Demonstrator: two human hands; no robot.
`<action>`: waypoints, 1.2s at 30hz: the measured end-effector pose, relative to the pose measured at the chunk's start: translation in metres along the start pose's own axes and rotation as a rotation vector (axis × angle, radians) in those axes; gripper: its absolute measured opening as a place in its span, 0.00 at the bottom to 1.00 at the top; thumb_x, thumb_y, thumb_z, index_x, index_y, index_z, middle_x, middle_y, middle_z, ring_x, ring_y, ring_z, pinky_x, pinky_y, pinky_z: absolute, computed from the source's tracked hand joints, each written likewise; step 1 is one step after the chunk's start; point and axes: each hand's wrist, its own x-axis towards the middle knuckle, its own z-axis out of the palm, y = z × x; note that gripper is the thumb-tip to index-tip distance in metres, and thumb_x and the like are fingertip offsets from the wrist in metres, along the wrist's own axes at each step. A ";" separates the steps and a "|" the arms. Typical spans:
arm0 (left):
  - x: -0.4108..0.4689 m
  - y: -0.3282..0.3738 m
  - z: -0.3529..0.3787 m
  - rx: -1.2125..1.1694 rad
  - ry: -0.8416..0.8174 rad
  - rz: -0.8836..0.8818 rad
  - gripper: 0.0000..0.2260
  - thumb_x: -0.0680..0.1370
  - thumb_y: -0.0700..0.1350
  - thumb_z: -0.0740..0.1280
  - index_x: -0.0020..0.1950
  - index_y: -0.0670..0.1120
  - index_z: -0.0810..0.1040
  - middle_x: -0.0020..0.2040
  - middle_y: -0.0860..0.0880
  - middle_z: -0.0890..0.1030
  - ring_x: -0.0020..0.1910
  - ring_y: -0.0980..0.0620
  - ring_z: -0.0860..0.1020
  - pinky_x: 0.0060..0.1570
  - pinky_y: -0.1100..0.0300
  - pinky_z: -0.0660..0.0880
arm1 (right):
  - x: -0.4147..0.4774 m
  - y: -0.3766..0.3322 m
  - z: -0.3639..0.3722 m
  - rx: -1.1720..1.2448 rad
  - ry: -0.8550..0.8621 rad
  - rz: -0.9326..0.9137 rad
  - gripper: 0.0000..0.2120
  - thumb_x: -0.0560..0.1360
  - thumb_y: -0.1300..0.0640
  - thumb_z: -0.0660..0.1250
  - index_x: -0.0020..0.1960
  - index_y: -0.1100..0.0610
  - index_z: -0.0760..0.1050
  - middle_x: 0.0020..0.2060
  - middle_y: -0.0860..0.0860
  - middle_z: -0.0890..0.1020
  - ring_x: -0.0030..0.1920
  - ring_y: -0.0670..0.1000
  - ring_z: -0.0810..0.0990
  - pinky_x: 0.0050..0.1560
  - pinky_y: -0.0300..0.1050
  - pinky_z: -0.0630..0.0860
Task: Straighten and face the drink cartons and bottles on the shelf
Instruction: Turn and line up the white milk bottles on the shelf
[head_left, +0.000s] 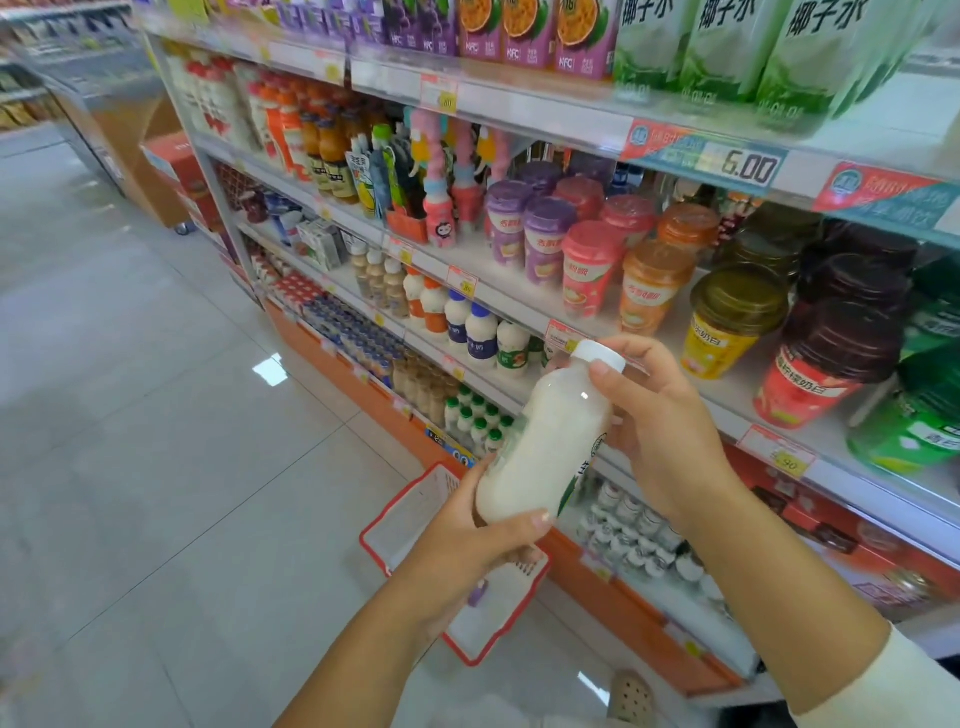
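Note:
I hold a white milk bottle (550, 436) with a white cap in front of the shelves, tilted with its cap up and to the right. My left hand (483, 535) grips its base from below. My right hand (649, 415) curls round its neck and shoulder just under the cap. The bottle's green-edged label faces away to the right. Behind it, small white bottles (480, 332) with blue and green labels stand in rows on a lower shelf. Cartons (519, 31) line the top shelf.
Lidded cups (592, 265) in purple, pink, orange and yellow fill the shelf (524, 306) behind my hands. A red-rimmed white basket (415, 514) sits on the tiled floor (156, 415) below my left hand. The aisle opens to the left.

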 end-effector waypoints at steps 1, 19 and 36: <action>0.000 0.000 -0.001 -0.110 -0.043 -0.017 0.33 0.65 0.46 0.79 0.68 0.52 0.71 0.56 0.46 0.83 0.50 0.44 0.82 0.51 0.49 0.81 | 0.000 0.001 -0.001 0.011 -0.014 0.004 0.08 0.76 0.60 0.67 0.53 0.53 0.75 0.54 0.56 0.83 0.46 0.53 0.81 0.38 0.44 0.77; -0.008 -0.007 0.004 0.275 0.158 0.243 0.34 0.68 0.48 0.79 0.67 0.66 0.65 0.62 0.57 0.74 0.54 0.61 0.79 0.47 0.59 0.80 | -0.006 0.012 -0.001 -0.030 0.039 0.030 0.06 0.77 0.60 0.67 0.50 0.50 0.75 0.51 0.54 0.83 0.44 0.51 0.83 0.37 0.43 0.77; -0.007 -0.012 0.005 0.450 0.285 0.332 0.35 0.66 0.54 0.78 0.65 0.67 0.63 0.58 0.69 0.69 0.56 0.62 0.74 0.46 0.54 0.81 | -0.013 0.012 -0.002 -0.188 -0.010 -0.034 0.08 0.76 0.56 0.69 0.52 0.45 0.77 0.51 0.53 0.84 0.49 0.54 0.83 0.44 0.53 0.83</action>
